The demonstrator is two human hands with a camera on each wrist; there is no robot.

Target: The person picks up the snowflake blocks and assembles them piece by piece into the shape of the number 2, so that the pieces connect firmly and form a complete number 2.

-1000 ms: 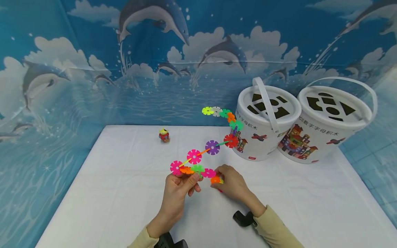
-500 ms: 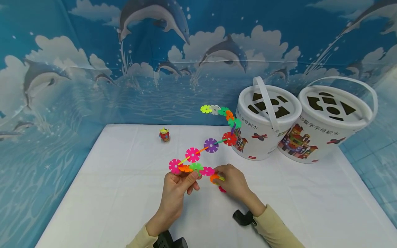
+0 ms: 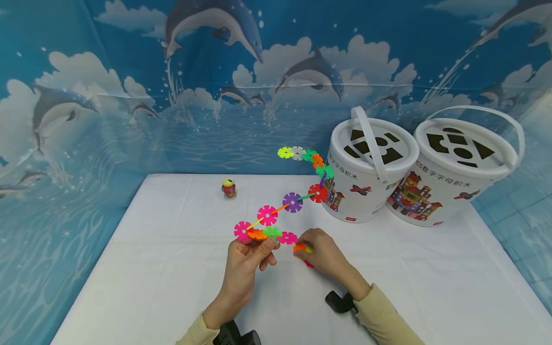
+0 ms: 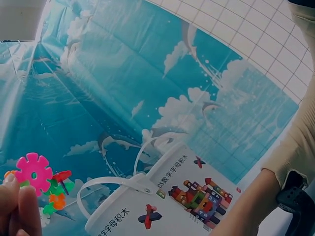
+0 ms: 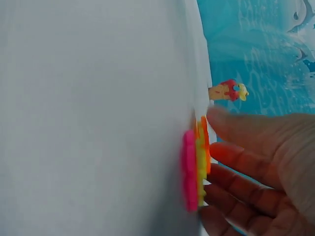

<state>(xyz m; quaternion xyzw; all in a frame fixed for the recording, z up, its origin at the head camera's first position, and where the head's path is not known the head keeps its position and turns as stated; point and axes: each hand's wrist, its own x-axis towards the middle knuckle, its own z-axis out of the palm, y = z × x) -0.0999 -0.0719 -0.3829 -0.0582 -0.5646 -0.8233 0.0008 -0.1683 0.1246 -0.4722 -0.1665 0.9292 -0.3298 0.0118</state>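
Note:
My left hand (image 3: 246,268) pinches a green snowflake disc (image 3: 272,232) between thumb and fingers. That disc is part of a long zigzag chain of interlocked discs, running past a purple disc (image 3: 293,202) and a red disc (image 3: 318,193) to a yellow-green end disc (image 3: 285,152). In the left wrist view, a pink disc (image 4: 34,174) shows just above the fingertips. My right hand (image 3: 321,251) is curled, thumb and fingers about an orange disc (image 3: 299,247). The right wrist view shows yellow (image 5: 201,167) and pink discs (image 5: 189,169) beside it, close over the white cloth.
Two white lidded buckets (image 3: 358,191) with handles stand at the back right, close to the chain's far part. A small toy figure (image 3: 228,188) stands near the table's back edge. Behind the white table (image 3: 164,268) hangs a blue dolphin curtain (image 3: 194,129).
The orange disc at my right fingers has tilted, and more of the pink disc below them shows. My left hand and the chain have shifted slightly left.

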